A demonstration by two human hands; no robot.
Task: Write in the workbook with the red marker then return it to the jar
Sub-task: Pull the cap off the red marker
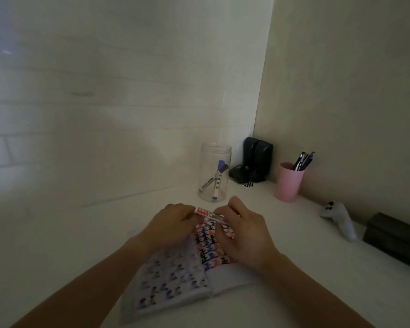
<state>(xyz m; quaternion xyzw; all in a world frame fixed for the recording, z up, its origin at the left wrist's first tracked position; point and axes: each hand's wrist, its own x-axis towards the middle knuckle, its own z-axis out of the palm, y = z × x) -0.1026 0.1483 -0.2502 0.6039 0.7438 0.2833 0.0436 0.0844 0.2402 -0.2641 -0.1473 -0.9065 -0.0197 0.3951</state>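
The workbook (175, 278) lies open on the white desk, its pages filled with rows of red, blue and black characters. Over its far edge I hold the red marker (207, 213) level, white-barrelled with a red label. My left hand (169, 223) grips one end and my right hand (244, 230) grips the other. Whether the cap is on or off is hidden by my fingers. The clear jar (215, 172) stands upright just beyond the hands, with two blue-capped markers leaning inside it.
A pink cup (289, 183) with several pens stands right of the jar. A black device (252, 163) fills the wall corner. A pale soft toy (341, 218) and a dark box (395, 235) lie along the right wall.
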